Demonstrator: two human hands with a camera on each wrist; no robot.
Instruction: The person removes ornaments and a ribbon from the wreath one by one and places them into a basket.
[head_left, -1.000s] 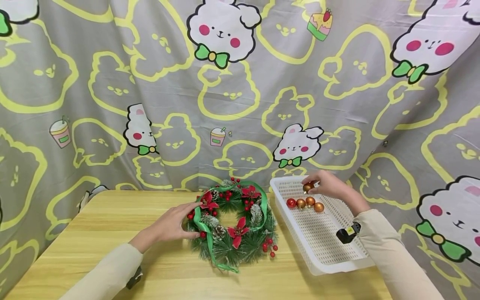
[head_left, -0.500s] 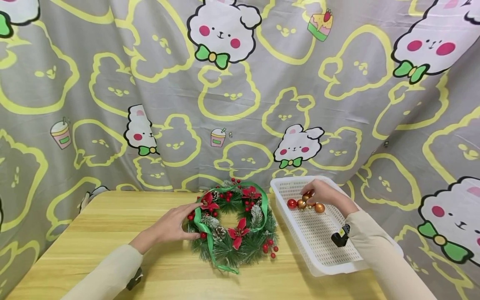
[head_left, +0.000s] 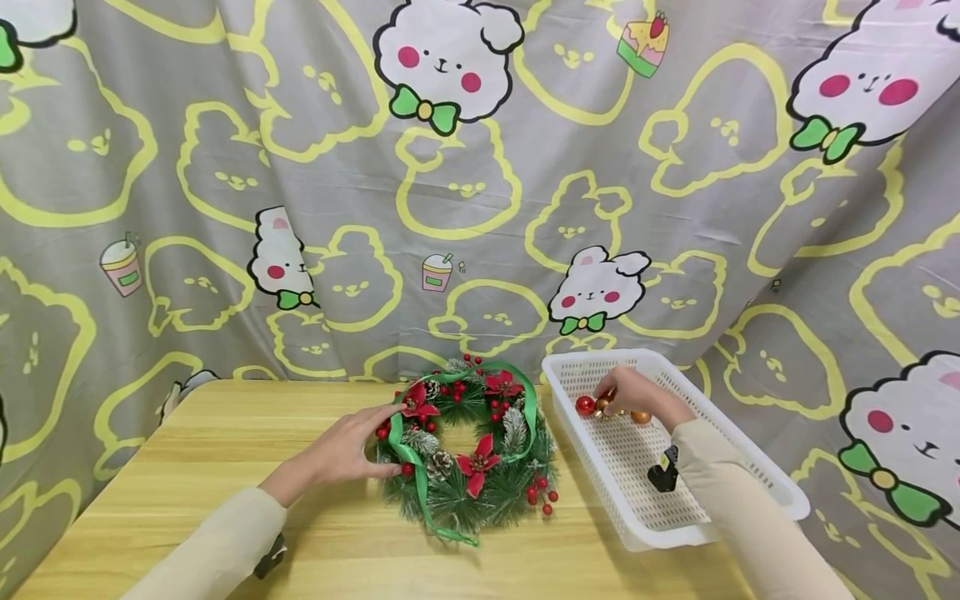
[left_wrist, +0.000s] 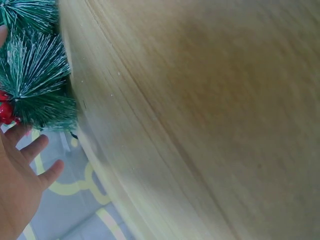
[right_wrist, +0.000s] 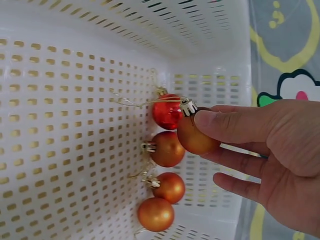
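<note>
My left hand (head_left: 341,450) rests against the left side of a Christmas wreath (head_left: 495,504), its fingers spread and fairly straight. The wreath lies flat on the table, with red poinsettias, berries, pine cones and a loose green ribbon (head_left: 421,496) draped over it. Inside a white basket, my right hand (right_wrist: 290,150) pinches an orange-gold Christmas ball (right_wrist: 194,136) between thumb and fingers, its silver cap and thin string showing. Beside it, a red ball (right_wrist: 166,114) and several orange balls (right_wrist: 156,215) lie in a row; the right hand partly hides them in the head view.
The white perforated basket (head_left: 633,475) stands at the wreath's right, its long rim slanting toward the front. A pale wooden table (head_left: 330,542) carries both. Behind hangs a grey patterned curtain (head_left: 480,317).
My right hand, with the orange-gold ball, has moved lower and slightly left in the basket, over the other balls. The left hand and the wreath have stayed in place.
</note>
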